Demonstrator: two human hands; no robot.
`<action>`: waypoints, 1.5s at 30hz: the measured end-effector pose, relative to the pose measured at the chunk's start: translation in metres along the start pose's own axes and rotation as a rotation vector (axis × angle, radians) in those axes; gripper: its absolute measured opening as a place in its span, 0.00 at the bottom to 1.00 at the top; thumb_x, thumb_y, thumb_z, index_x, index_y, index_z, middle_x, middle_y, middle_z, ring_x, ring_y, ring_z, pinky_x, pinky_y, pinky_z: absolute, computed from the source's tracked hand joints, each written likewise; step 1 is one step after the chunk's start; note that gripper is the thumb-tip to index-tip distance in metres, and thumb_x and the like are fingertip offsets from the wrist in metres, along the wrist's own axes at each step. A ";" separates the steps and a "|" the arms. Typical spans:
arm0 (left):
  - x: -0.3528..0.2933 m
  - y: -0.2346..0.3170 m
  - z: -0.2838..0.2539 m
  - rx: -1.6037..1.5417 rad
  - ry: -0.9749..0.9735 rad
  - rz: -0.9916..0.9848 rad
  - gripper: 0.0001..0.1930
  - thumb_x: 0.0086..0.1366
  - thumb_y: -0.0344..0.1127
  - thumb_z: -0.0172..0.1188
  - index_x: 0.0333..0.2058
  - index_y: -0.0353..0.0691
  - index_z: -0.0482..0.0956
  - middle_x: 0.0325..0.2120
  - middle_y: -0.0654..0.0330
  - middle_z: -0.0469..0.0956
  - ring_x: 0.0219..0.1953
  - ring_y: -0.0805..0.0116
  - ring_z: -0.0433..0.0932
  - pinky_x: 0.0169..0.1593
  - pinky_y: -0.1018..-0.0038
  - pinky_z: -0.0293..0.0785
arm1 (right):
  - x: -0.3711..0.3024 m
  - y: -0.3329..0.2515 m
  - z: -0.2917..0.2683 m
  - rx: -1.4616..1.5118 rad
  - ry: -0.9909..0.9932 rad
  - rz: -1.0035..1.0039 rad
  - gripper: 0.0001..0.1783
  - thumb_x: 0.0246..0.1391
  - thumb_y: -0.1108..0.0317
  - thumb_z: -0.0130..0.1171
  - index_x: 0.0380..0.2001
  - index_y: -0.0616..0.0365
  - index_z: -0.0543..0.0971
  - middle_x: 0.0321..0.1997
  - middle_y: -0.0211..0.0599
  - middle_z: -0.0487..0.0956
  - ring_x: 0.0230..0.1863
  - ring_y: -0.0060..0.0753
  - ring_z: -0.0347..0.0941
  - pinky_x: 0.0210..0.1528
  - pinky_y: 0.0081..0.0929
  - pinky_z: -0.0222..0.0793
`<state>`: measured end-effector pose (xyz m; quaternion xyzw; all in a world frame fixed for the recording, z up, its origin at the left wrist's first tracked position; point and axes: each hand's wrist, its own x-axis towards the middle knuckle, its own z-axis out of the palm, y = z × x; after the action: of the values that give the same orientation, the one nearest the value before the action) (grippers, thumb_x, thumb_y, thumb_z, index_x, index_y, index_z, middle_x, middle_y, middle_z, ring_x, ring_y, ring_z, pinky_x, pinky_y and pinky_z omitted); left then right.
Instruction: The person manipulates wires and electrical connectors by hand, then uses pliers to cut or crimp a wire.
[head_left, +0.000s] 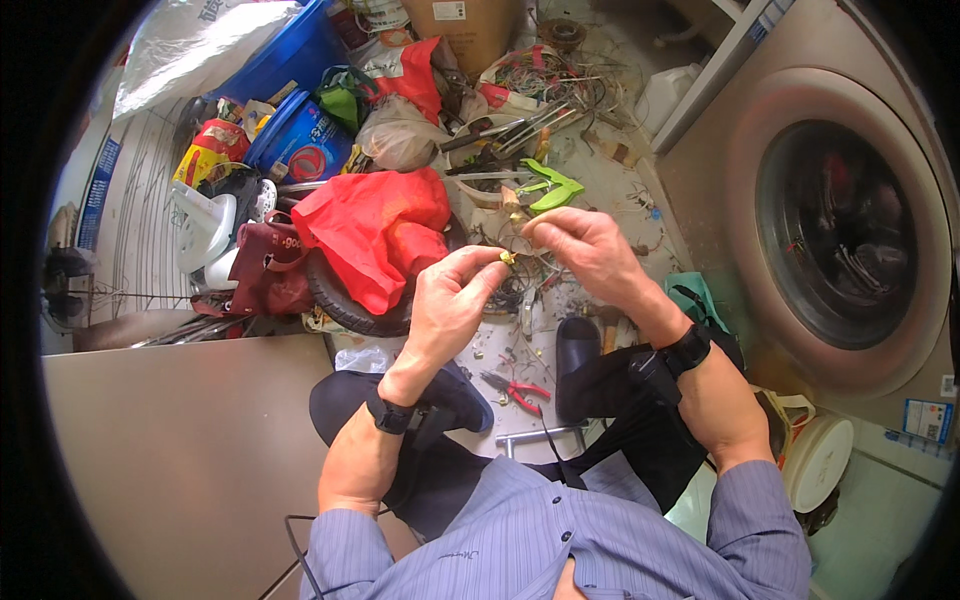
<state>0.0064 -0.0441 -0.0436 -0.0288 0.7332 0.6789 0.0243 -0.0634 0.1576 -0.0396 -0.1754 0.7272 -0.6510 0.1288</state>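
My left hand [450, 300] is closed in a pinch, thumb against forefinger, on a small yellow brass-coloured piece [508, 258]. Just right of it and slightly farther off, my right hand [592, 252] is also pinched closed. Whatever its fingertips hold is too small to make out. Both hands hover over a floor strewn with wire scraps and small bits. Pliers with red handles [522, 393] lie between my feet, below the hands. Beyond my right fingertips rests a bright green clamp-like tool [552, 188].
A red cloth or bag [375, 240] lies over a black tyre [350, 308] on the left. Farther back are a blue bucket [305, 140] and a tangle of wires [555, 80]. A front-loading washing machine [735, 200] stands right, a flat beige panel [190, 450] near left.
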 end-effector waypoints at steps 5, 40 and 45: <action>0.000 0.007 -0.003 0.039 0.002 0.008 0.09 0.66 0.30 0.62 0.42 0.31 0.82 0.30 0.64 0.84 0.32 0.83 0.76 0.38 0.82 0.73 | -0.004 -0.007 0.006 0.143 -0.215 0.127 0.12 0.60 0.64 0.61 0.39 0.64 0.82 0.31 0.31 0.81 0.34 0.19 0.74 0.39 0.23 0.71; -0.011 0.022 0.000 0.276 -0.005 0.087 0.05 0.65 0.30 0.61 0.35 0.33 0.80 0.21 0.67 0.76 0.26 0.83 0.70 0.32 0.81 0.68 | 0.007 -0.015 -0.022 -0.565 0.388 -0.341 0.02 0.56 0.76 0.57 0.32 0.64 0.75 0.29 0.47 0.76 0.29 0.51 0.75 0.32 0.39 0.71; -0.013 0.025 0.002 0.340 -0.010 0.129 0.05 0.65 0.30 0.61 0.33 0.33 0.79 0.18 0.66 0.74 0.24 0.82 0.68 0.29 0.79 0.66 | 0.000 -0.012 -0.022 -0.628 0.409 -0.373 0.03 0.56 0.75 0.58 0.32 0.63 0.75 0.31 0.47 0.76 0.30 0.52 0.75 0.33 0.38 0.71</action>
<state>0.0177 -0.0400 -0.0180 0.0263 0.8377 0.5453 -0.0110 -0.0719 0.1763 -0.0253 -0.2020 0.8567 -0.4313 -0.1983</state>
